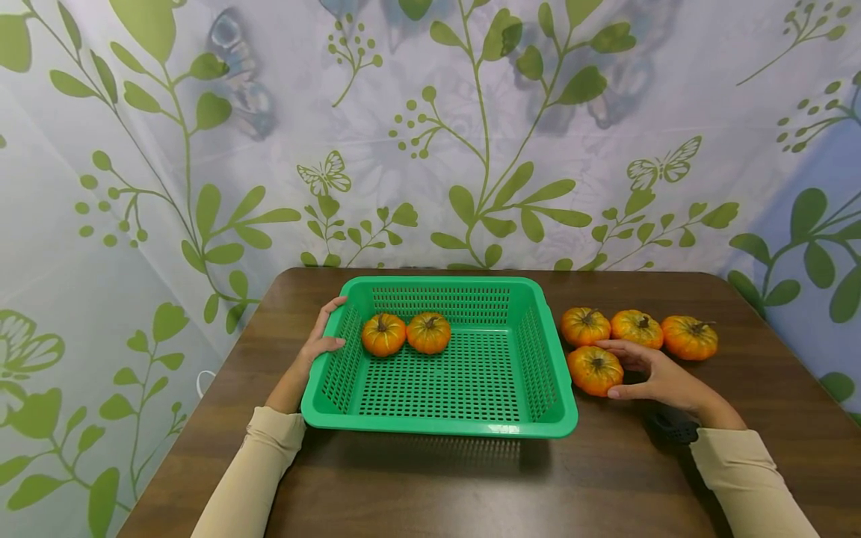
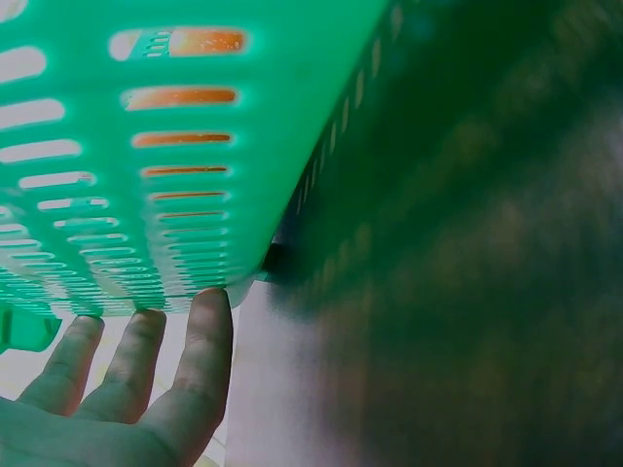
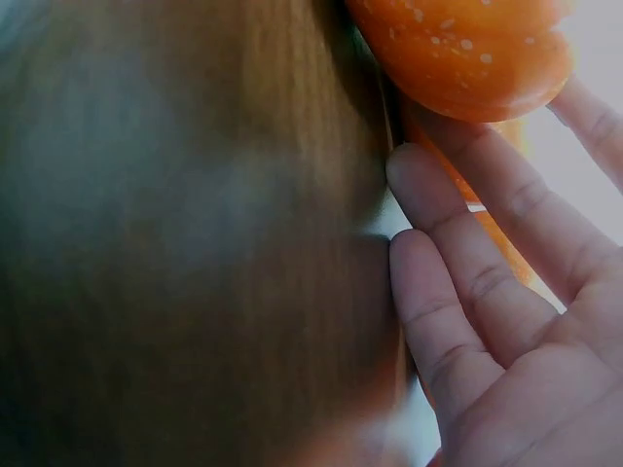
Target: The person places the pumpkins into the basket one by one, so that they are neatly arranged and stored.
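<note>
Front pumpkin (image 1: 595, 370) within right hand (image 1: 662, 379), grip pinched on it, left hand (image 1: 314, 347) clasping green basket (image 1: 437, 427)

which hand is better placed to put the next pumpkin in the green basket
Probably the right hand: it grips the front pumpkin just right of the green basket, while the left hand holds the basket's left rim.

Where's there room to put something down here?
Bare table lies in front of the green basket, between the two sleeves. Inside the basket, the floor is free to the right of two pumpkins and in front of them. Crowded: right of the basket, where the right hand holds one pumpkin close to three others.
</note>
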Tool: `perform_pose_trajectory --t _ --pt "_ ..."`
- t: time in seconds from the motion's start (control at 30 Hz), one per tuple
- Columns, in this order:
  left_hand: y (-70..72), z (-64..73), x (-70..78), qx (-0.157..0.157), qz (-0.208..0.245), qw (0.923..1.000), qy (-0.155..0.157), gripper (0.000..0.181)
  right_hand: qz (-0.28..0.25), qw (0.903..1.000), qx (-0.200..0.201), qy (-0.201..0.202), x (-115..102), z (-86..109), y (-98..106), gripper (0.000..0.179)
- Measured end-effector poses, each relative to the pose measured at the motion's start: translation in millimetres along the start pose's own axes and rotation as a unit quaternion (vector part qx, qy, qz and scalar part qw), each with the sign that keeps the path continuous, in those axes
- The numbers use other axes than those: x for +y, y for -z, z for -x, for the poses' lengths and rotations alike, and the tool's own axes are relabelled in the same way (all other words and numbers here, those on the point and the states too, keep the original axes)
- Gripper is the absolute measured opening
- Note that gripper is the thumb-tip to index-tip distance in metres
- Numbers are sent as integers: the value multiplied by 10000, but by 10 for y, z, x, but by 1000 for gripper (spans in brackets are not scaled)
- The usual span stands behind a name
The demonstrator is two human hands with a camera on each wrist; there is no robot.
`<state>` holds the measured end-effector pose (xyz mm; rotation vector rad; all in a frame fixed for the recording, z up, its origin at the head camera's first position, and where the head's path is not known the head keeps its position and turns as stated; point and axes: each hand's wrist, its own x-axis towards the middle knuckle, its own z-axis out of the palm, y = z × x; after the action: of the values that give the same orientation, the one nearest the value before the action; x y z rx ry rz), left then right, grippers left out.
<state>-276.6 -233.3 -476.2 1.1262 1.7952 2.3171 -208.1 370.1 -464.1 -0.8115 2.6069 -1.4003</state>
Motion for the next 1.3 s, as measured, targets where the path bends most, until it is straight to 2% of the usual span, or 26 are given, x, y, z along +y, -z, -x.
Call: perform_pose_trajectory --t 0.57,1.03,1.3 --pt "29 -7 -35 -107 -75 9998 -159 75 88 9999 64 -14 -7 22 -12 69" --pt "-12 -19 -3 -11 -86 10000 -41 72 91 9999 100 -69 -95 28 22 69" --pt "-34 9 27 146 -99 9997 148 72 144 9997 176 32 -163 13 49 70"
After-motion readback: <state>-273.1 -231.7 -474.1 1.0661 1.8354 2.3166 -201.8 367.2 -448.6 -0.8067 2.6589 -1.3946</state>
